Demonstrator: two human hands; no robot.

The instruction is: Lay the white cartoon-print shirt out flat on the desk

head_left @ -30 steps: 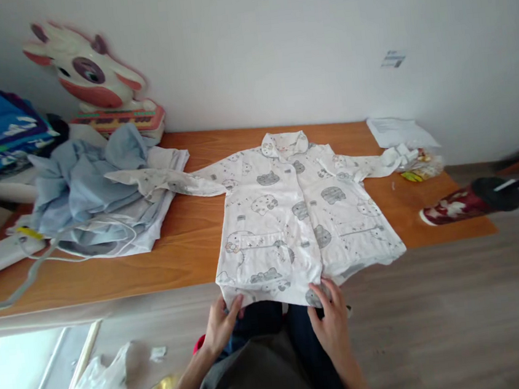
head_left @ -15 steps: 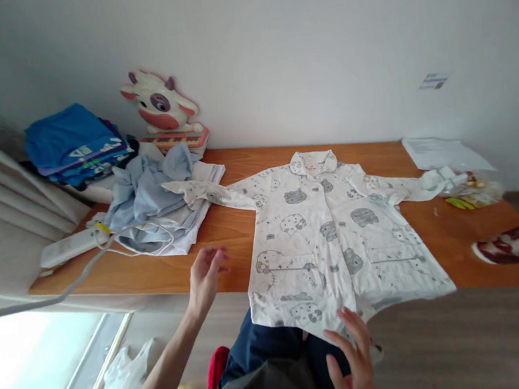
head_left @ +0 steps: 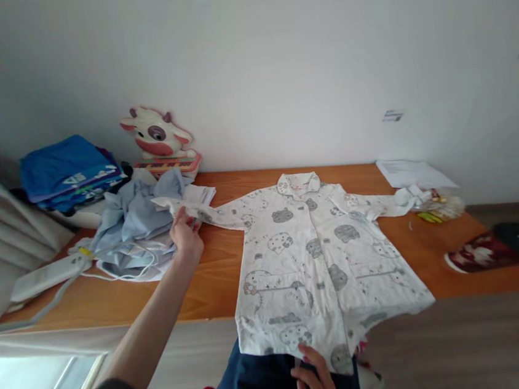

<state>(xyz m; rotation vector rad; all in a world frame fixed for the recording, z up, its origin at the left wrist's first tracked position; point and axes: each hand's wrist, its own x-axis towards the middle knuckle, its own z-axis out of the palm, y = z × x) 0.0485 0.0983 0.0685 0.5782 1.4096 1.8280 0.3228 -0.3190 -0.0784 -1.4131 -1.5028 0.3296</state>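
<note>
A white button-front pajama shirt point(head_left: 291, 278) with grey cartoon cat prints lies spread front up, collar toward the wall. Its lower hem hangs over the table's front edge above my lap. My left hand point(head_left: 187, 236) is at the shirt's left-hand sleeve near the cuff, fingers curled against the cloth. That cuff rests over a heap of pale blue clothing point(head_left: 134, 217). Close to the hem at the bottom, my right hand point(head_left: 316, 380) has its fingers bent and apart, one fingertip touching the hem.
Folded blue clothes point(head_left: 69, 171) are stacked at the left, beside a cow-shaped toy piano point(head_left: 161, 143). A white power strip point(head_left: 48, 278) and cable lie in front. On the wooden table's point(head_left: 213, 280) right are paper point(head_left: 412, 173), a plastic bag point(head_left: 446, 207) and a lying tumbler point(head_left: 488, 251).
My left hand has moved up from the table's front edge to the sleeve. My right hand has shifted left along the hem. The camera view has tilted up slightly.
</note>
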